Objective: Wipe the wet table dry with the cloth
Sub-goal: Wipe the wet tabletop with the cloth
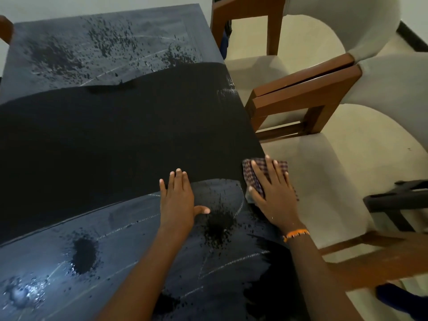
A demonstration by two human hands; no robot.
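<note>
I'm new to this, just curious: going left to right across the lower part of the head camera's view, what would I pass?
Water puddle → left hand flat on the table → right hand pressing the checked cloth at the table's edge → cushioned chair.

Dark counter [120, 135], wet: droplets and small puddles scattered near far edge and near edge. Checked cloth [257, 174] draped over right edge, under flat right hand [273, 195]. Left hand [177, 200] pressed flat just beside it.

Looks like a home dining room to me: big dark surface [129, 126] with wood-framed, cream-upholstered chairs [308, 89] pulled up along its right edge, pale tiled floor [301, 38] and plain white walls behind.
</note>
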